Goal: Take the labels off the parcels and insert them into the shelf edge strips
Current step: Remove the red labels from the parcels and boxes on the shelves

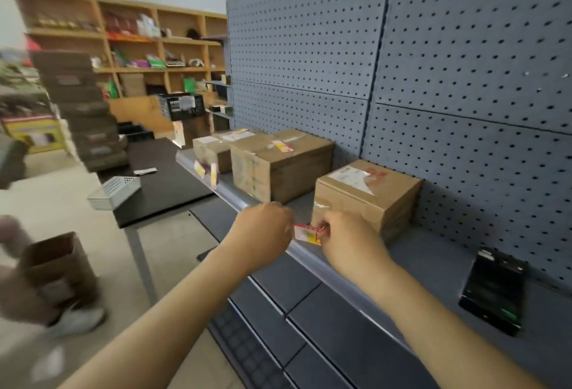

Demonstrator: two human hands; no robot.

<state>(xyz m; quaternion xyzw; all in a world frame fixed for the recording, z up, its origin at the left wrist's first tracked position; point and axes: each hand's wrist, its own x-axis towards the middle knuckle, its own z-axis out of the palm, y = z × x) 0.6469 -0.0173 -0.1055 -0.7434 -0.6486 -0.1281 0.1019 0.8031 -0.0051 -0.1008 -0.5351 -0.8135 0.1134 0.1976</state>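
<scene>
Both hands' fingers, left hand (pixel 264 227) and right hand (pixel 346 238), pinching a red label (pixel 306 234) against the shelf edge strip (pixel 305 254).

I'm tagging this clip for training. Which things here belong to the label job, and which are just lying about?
Part of the job:
left hand and right hand, both on the red label
shelf edge strip
nearest parcel
middle parcel
labels already in the strip

Lying about:
phone
white basket
black table
</scene>
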